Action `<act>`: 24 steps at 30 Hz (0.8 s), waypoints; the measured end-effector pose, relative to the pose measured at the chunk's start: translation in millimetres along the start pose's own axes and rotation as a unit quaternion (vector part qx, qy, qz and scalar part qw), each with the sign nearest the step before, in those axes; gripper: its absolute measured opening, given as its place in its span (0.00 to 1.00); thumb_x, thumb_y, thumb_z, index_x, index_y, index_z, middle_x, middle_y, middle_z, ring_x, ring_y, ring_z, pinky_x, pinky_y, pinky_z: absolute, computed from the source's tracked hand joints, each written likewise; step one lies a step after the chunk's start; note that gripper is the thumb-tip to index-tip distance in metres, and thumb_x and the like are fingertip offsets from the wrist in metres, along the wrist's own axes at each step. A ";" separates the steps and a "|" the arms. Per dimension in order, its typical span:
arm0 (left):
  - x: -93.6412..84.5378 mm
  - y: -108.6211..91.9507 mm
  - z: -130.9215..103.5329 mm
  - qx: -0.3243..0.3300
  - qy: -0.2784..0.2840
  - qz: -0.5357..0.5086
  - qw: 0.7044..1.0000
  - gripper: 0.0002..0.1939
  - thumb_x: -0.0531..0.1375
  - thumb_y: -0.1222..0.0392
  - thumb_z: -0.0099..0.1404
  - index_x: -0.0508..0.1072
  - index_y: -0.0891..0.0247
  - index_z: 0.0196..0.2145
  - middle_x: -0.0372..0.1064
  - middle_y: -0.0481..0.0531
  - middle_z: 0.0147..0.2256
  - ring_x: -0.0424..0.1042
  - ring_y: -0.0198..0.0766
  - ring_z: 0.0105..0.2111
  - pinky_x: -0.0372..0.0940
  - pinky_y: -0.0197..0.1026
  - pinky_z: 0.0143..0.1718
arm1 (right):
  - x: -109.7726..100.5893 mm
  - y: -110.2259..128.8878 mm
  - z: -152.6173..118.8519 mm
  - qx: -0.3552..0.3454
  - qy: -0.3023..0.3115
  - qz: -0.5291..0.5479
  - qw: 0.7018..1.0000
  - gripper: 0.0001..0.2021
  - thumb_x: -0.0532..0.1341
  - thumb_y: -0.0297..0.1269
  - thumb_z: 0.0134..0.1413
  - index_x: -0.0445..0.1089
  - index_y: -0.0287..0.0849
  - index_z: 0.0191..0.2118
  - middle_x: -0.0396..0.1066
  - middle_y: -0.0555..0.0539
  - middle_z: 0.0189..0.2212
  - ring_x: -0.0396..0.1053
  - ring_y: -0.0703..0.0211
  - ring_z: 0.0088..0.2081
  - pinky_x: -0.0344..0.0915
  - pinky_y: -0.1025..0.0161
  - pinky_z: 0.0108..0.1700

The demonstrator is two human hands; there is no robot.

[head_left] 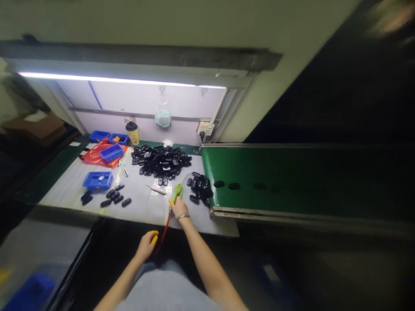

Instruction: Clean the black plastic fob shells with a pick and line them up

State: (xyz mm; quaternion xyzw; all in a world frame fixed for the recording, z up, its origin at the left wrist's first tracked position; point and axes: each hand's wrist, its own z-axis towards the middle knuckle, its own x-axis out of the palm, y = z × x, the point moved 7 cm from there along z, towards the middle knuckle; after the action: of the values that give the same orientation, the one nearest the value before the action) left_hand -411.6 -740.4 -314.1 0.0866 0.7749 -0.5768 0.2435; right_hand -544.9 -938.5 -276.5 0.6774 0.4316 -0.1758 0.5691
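Note:
My right hand [179, 208], with yellow finger covers and a band at the wrist, is closed around a green air blow gun [177, 190]. The gun's thin nozzle points up and right, and a red hose [165, 230] runs down from it past the table's front edge. Lower down, in front of my body, my left hand [147, 246] has its yellow-covered fingers curled together; whatever they may hold is hidden. Beyond the gun lies a large heap of black oval pieces [162, 160], with a smaller pile of black pieces [200, 188] to its right.
A green conveyor belt [292, 172] runs off right, carrying a few black pieces. A pale pen-like tool [158, 190] lies on the white table [136, 216]. Leftward are a blue tray [97, 186], several loose black pieces, and an orange-red bag [94, 154]. A lidded cup [132, 134] stands behind.

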 end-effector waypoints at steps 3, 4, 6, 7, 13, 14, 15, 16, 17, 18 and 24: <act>-6.0 -1.2 2.6 0.031 -0.001 0.017 0.999 0.12 0.56 0.61 0.59 0.77 0.59 0.38 0.76 0.57 0.42 0.75 0.46 0.44 0.68 0.50 0.50 | 7.3 1.3 -23.9 0.004 -0.039 -0.017 0.999 0.23 0.57 0.44 0.60 0.63 0.34 0.55 0.69 0.29 0.47 0.69 0.44 0.48 0.65 0.52 0.47; -9.1 -3.0 4.6 0.045 0.000 0.024 0.999 0.12 0.55 0.61 0.59 0.77 0.59 0.38 0.76 0.57 0.42 0.75 0.46 0.44 0.68 0.50 0.50 | 10.8 2.3 -35.3 -0.001 -0.051 -0.019 0.999 0.24 0.57 0.43 0.60 0.61 0.34 0.57 0.67 0.28 0.49 0.68 0.42 0.50 0.64 0.50 0.49; -20.1 -7.8 10.1 0.076 0.002 0.045 0.996 0.12 0.55 0.61 0.59 0.76 0.58 0.39 0.75 0.57 0.42 0.74 0.47 0.45 0.66 0.50 0.52 | 20.7 2.1 -63.4 -0.013 -0.070 -0.013 0.997 0.25 0.56 0.42 0.60 0.60 0.34 0.59 0.64 0.29 0.53 0.65 0.42 0.53 0.61 0.49 0.54; -28.6 -10.2 13.9 0.092 0.003 0.059 0.994 0.12 0.55 0.61 0.59 0.76 0.58 0.39 0.75 0.57 0.43 0.73 0.47 0.46 0.65 0.51 0.53 | 27.3 -0.4 -79.6 -0.017 -0.076 -0.003 0.997 0.25 0.56 0.41 0.60 0.61 0.36 0.60 0.64 0.31 0.53 0.64 0.43 0.55 0.60 0.50 0.56; -102.7 -7.8 65.6 0.194 0.053 0.174 0.964 0.14 0.52 0.57 0.62 0.73 0.62 0.40 0.70 0.62 0.42 0.65 0.53 0.50 0.52 0.58 0.57 | 79.4 -78.3 -205.0 0.137 -0.141 0.118 0.973 0.20 0.62 0.41 0.55 0.70 0.44 0.53 0.69 0.41 0.52 0.68 0.53 0.52 0.63 0.59 0.55; -112.4 -4.5 79.8 0.213 0.064 0.200 0.954 0.12 0.53 0.57 0.61 0.73 0.62 0.38 0.69 0.61 0.37 0.65 0.53 0.46 0.53 0.58 0.55 | 90.5 -100.2 -235.5 0.196 -0.161 0.143 0.957 0.18 0.62 0.40 0.55 0.71 0.44 0.51 0.70 0.42 0.50 0.70 0.54 0.48 0.64 0.59 0.54; -121.2 -3.7 93.4 0.253 0.053 0.248 0.934 0.11 0.53 0.55 0.61 0.73 0.61 0.35 0.67 0.57 0.31 0.66 0.50 0.40 0.56 0.55 0.51 | 103.4 -121.3 -270.2 0.259 -0.181 0.169 0.934 0.15 0.62 0.39 0.55 0.72 0.43 0.49 0.72 0.43 0.47 0.71 0.56 0.46 0.66 0.59 0.52; -126.5 -3.4 105.2 0.297 0.046 0.277 0.913 0.11 0.54 0.53 0.61 0.72 0.61 0.32 0.64 0.54 0.26 0.65 0.48 0.35 0.58 0.50 0.46 | 118.2 -140.2 -309.1 0.325 -0.201 0.192 0.904 0.13 0.62 0.38 0.57 0.72 0.42 0.46 0.73 0.44 0.44 0.72 0.58 0.43 0.67 0.59 0.51; -128.4 -2.8 114.4 0.338 0.049 0.293 0.893 0.11 0.54 0.53 0.61 0.71 0.61 0.30 0.61 0.52 0.25 0.64 0.46 0.32 0.58 0.48 0.43 | 135.1 -155.3 -351.2 0.393 -0.218 0.215 0.867 0.11 0.61 0.38 0.58 0.72 0.40 0.45 0.73 0.45 0.41 0.72 0.59 0.41 0.68 0.58 0.48; -128.9 -1.4 121.3 0.367 0.045 0.311 0.876 0.10 0.54 0.53 0.60 0.70 0.60 0.29 0.59 0.51 0.24 0.62 0.45 0.31 0.58 0.46 0.41 | 154.2 -165.2 -395.2 0.459 -0.233 0.238 0.824 0.11 0.59 0.39 0.60 0.70 0.38 0.45 0.73 0.46 0.39 0.72 0.61 0.38 0.70 0.58 0.44; -119.6 -1.4 108.3 0.414 0.018 0.378 0.828 0.08 0.51 0.57 0.59 0.61 0.58 0.23 0.47 0.48 0.21 0.57 0.45 0.27 0.53 0.47 0.34 | 285.1 -113.6 -622.3 0.710 -0.268 0.304 0.576 0.13 0.56 0.43 0.63 0.68 0.38 0.44 0.71 0.48 0.36 0.70 0.65 0.32 0.70 0.63 0.35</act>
State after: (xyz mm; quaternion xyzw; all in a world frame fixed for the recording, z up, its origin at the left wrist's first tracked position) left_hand -278.4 -824.7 -279.3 0.4763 0.3743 -0.7045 0.3697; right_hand -630.4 -256.9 -374.2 0.8783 -0.2347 -0.4161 0.0166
